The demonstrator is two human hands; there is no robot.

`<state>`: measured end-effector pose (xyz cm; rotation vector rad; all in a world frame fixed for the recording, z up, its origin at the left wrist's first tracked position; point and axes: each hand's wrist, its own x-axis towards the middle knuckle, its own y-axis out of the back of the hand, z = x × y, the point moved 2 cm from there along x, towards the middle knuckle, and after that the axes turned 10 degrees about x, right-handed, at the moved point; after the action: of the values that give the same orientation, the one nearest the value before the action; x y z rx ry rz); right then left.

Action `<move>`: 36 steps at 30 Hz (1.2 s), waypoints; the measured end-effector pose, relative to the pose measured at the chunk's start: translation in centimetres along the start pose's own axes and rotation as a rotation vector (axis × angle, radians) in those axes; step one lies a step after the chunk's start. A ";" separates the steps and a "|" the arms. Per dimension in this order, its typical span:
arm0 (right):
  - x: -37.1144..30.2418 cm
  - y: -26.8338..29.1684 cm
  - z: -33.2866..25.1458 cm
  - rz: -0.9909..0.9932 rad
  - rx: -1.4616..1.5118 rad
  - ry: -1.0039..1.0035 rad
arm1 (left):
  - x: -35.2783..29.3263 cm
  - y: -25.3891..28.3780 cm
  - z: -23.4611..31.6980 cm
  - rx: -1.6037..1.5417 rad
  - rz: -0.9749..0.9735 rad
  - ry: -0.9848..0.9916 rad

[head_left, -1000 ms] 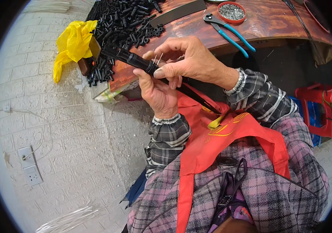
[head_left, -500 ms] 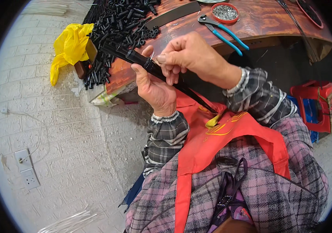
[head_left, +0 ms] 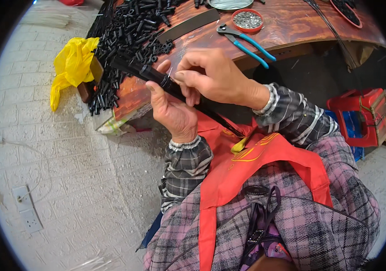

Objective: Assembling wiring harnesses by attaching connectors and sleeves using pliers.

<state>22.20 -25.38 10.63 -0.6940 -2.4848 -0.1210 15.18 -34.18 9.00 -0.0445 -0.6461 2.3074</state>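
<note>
A long bundle of thin black rods with a ringed black collar (head_left: 156,77) slants from the table edge down toward my lap. My left hand (head_left: 177,116) supports it from below, its thumb along the near side and its fingers curled behind. Over the collar, my right hand (head_left: 224,74) is closed, with thumb and forefinger pinched against the rings. Whatever small piece sits between those fingertips is hidden. The bundle's lower end rests on the red apron (head_left: 269,162) across my lap, next to a yellow strip (head_left: 239,146).
Beyond my hands a heap of black tubular fittings (head_left: 132,29) covers the wooden table (head_left: 287,27). Blue-handled pliers (head_left: 251,49), a grey flat strip (head_left: 190,26) and a red-rimmed dish (head_left: 249,31) of small metal bits lie there. A red stool (head_left: 369,119) stands at right, a yellow bag (head_left: 73,63) at left.
The whole view has shifted slightly. My right thumb and forefinger have closed in on the collar, and a thin shiny piece seen by the thumb earlier no longer shows. My left hand keeps its hold.
</note>
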 end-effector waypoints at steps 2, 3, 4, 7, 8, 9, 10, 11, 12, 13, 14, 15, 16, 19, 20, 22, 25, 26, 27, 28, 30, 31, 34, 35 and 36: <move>0.1 1.4 0.9 -0.174 0.484 -0.564 | 0.0 -0.9 -0.8 -0.002 -0.074 0.013; 0.1 2.4 0.7 -0.153 0.466 -0.566 | 0.0 -1.5 -1.2 0.008 -0.133 0.014; 0.1 2.9 0.2 -0.206 0.447 -0.535 | 0.1 -1.9 -1.3 0.071 0.028 0.037; -0.3 4.9 0.6 -0.284 0.430 -0.388 | 0.2 -1.5 -1.0 0.053 -0.122 0.009; -0.8 6.6 0.4 -0.211 -0.359 -0.188 | 0.5 -1.2 -0.9 0.030 -0.123 0.008; -1.2 7.8 0.0 -0.115 -1.136 0.039 | 0.6 -1.0 -0.7 0.045 -0.110 0.002; -1.5 8.8 0.1 -0.116 -1.142 0.040 | 0.7 -1.2 -0.5 0.051 -0.100 0.000; -1.7 9.7 0.5 -0.140 -1.233 -0.102 | 0.7 -1.3 -0.3 0.059 -0.088 -0.002; -1.8 10.2 1.1 -0.165 -1.318 -0.246 | 0.8 -1.2 -0.2 0.057 -0.086 -0.005; -1.7 10.5 1.6 -0.166 -1.322 -0.243 | 1.0 -1.2 -0.2 0.058 -0.085 -0.005; -1.7 10.6 2.2 -0.126 -1.381 -0.216 | 1.1 -1.2 -0.2 0.059 -0.084 -0.004; -1.7 10.7 2.5 -0.085 -1.440 -0.188 | 1.1 -1.2 -0.1 0.057 -0.083 -0.006; -1.4 10.5 2.6 -0.089 -1.436 -0.180 | 1.1 -1.0 0.0 0.048 -0.073 0.009; -1.0 9.6 2.5 -0.045 -1.357 -0.223 | 1.2 -0.3 1.0 0.035 -0.048 0.019; -1.3 9.8 2.3 -0.020 -1.235 -0.289 | 1.5 -0.1 0.8 0.025 -0.052 0.032; -1.6 9.4 1.6 0.037 -0.792 -0.420 | 2.1 0.9 1.0 -0.006 -0.084 0.066; -2.0 6.0 0.1 0.033 -0.534 -0.278 | 2.9 2.9 1.1 -0.056 -0.074 0.142; -2.4 5.4 0.6 -0.093 -0.494 -0.310 | 2.9 3.2 1.0 -0.034 -0.057 0.155; -2.7 4.7 1.2 -0.105 -0.473 -0.312 | 3.0 3.3 1.0 -0.011 -0.040 0.169; -3.0 4.2 1.7 -0.129 -0.527 -0.192 | 3.2 3.1 0.5 -0.026 -0.074 0.159; -3.7 3.4 2.2 -0.138 -0.632 -0.051 | 3.1 2.5 0.0 0.034 -0.025 0.182; -3.6 3.0 2.1 -0.144 -0.617 -0.051 | 3.0 2.4 -0.1 0.058 -0.006 0.189; -3.1 2.5 2.0 -0.202 -0.793 -0.151 | 2.8 1.9 -0.4 0.084 0.039 0.197; -2.9 2.5 2.1 -0.180 -0.829 -0.113 | 2.7 1.7 -0.6 0.090 0.042 0.197; -2.8 2.7 2.3 -0.157 -0.866 -0.074 | 2.7 1.4 -0.8 0.093 0.047 0.208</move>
<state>24.43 -23.84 7.07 -0.8263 -2.4962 -1.2978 12.41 -32.87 8.01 -0.2546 -0.4354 2.3359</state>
